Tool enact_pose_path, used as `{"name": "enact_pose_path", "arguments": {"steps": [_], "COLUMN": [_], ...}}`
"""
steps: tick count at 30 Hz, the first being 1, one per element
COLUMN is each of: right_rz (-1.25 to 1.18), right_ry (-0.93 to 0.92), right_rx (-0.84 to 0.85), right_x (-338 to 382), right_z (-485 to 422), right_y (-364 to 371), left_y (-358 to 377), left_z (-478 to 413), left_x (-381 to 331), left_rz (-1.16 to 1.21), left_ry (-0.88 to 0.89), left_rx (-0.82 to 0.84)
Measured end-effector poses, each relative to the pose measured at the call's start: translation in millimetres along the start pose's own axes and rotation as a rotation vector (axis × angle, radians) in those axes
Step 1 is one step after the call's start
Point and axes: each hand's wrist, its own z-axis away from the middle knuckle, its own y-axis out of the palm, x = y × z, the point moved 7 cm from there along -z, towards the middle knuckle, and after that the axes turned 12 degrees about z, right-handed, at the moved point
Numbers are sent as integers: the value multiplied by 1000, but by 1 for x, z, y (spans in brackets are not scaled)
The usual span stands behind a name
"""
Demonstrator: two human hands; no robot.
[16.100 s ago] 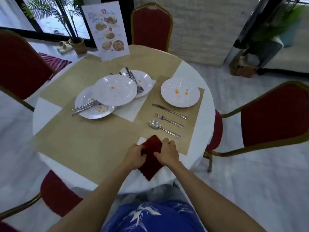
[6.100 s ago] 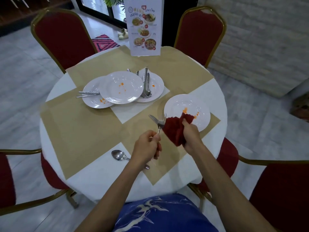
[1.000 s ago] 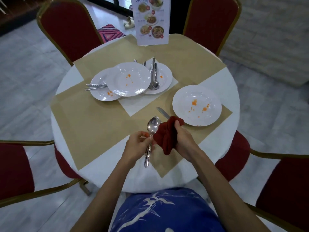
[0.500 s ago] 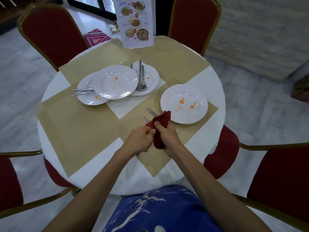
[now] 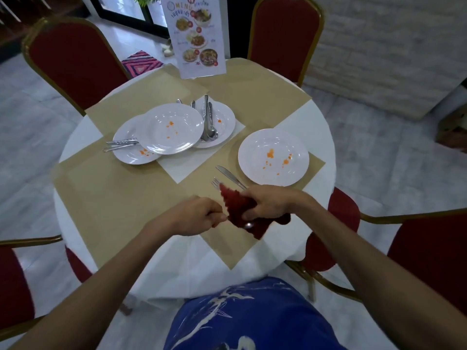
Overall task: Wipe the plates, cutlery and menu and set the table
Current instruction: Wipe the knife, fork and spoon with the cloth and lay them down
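Your left hand [image 5: 199, 215], frame centre: fingers curled, pinching spoon [image 5: 249, 225], mostly hidden in red cloth [image 5: 236, 204]. Your right hand [image 5: 270, 203] clutches cloth around it. Beyond: fork [image 5: 215, 182], knife [image 5: 230, 176], stained plate [image 5: 273, 145] centre-right; menu [image 5: 194, 36] top centre.

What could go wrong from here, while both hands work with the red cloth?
The red cloth in the right hand hangs over the fork and knife; a sweep could knock them askew. The stained plate lies close; the cloth might pick up its orange spots. The spoon, mostly wrapped, could slip from the left hand.
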Motion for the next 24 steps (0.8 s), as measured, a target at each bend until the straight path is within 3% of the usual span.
{"name": "enact_pose_path", "arguments": {"steps": [1, 3, 5, 7, 9, 11, 13, 17, 19, 21, 24], "right_rz": [99, 141, -118, -502, -691, -853, -1062, -1150, -1180, -1239, -1208], "right_ry": [-27, -77, -122, -83, 78, 312, 455, 417, 393, 379, 331], "right_rx": [73, 62, -65, -267, -582, -902, -1074, -938, -880, -864, -812], "right_x": [7, 17, 11, -9, -29, -35, -26, -3, -8, -23, -34], "right_z": [1, 5, 10, 11, 8, 8, 9, -10, -12, -12, -8], "right_y": [1, -6, -19, -30, -36, -28, -14, 8, 13, 12, 9], "left_y": [-1, -8, -21, -30, -23, -6, 10, 20, 22, 21, -6], "left_z": [-2, -3, -2, 2, 3, -3, -12, -14, -18, -18, -3], "left_x": [-8, -23, -26, -24, -25, -26, -28, -25, -20, -14, -2], "left_rz": [-38, -93, -63, 78, 196, 326, 468, 711, 696, 507, 541], "left_ry": [25, 64, 72, 55, 21, -54, -104, -124, -102, -89, -64], "left_rx": [9, -22, -158, -360, -522, -610, -668, -777, -643, -523, -758]}}
